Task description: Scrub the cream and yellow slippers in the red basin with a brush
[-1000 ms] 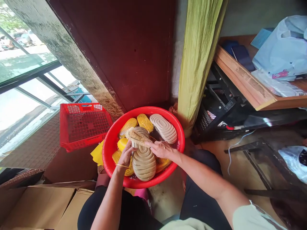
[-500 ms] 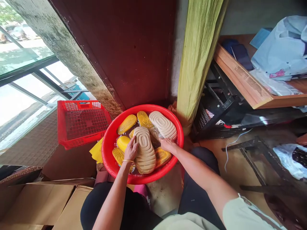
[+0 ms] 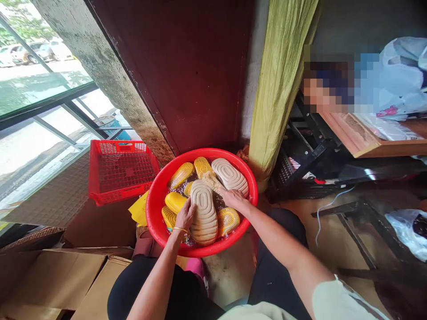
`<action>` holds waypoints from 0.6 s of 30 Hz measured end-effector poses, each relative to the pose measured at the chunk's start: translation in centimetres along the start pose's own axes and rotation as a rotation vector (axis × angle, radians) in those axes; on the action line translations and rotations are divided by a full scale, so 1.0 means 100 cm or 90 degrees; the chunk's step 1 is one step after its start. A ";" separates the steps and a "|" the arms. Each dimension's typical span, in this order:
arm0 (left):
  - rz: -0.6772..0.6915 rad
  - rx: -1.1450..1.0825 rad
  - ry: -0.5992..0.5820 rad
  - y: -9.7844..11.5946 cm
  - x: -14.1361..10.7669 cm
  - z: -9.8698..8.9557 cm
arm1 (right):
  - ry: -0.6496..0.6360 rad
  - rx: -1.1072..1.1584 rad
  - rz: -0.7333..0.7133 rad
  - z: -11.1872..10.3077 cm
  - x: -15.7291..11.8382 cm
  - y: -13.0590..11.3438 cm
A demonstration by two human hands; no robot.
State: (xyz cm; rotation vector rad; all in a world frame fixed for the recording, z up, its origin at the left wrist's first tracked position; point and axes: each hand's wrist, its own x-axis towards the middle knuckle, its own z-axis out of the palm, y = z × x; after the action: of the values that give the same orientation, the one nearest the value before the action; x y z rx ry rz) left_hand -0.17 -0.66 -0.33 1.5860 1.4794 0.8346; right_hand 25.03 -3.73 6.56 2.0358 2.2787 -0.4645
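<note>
Holding a beige slipper (image 3: 203, 213) down in a red plastic basin (image 3: 154, 209) of water, my left hand (image 3: 184, 216) curls around its edge. My right hand (image 3: 234, 200) clasps a bristle brush (image 3: 211, 182), which lies against a second beige slipper (image 3: 230, 176). Yellow slippers (image 3: 182, 174) lie in the water around them, and a red plastic crate (image 3: 123, 171) stands just beside the basin.

A red plastic crate (image 3: 123, 171) is shown beside a glazed window (image 3: 36, 106), with open cardboard boxes (image 3: 56, 280) at lower left. A crinkled green cloth (image 3: 278, 84) is hung beside a dark red door (image 3: 180, 66); a black metal stand (image 3: 300, 151) is seen below a wooden shelf (image 3: 390, 149).
</note>
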 end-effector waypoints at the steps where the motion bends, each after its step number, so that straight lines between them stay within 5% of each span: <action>1: 0.008 0.004 -0.004 -0.001 0.000 0.000 | -0.001 -0.002 0.001 -0.001 0.001 -0.001; 7: 0.029 0.057 -0.039 -0.004 -0.001 0.005 | -0.015 0.010 -0.165 0.001 0.001 -0.023; 13: -0.003 -0.135 -0.063 0.008 -0.007 0.011 | -0.017 0.002 0.020 -0.015 0.020 -0.010; 18: -0.139 -0.346 -0.035 0.014 -0.007 0.006 | -0.063 0.013 -0.175 0.005 -0.016 -0.033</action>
State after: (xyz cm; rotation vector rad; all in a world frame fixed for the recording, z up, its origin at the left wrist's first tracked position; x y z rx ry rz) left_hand 0.92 -1.45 0.68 1.0180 1.2234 0.9551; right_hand 21.94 -5.74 7.06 1.6699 2.5107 -0.5915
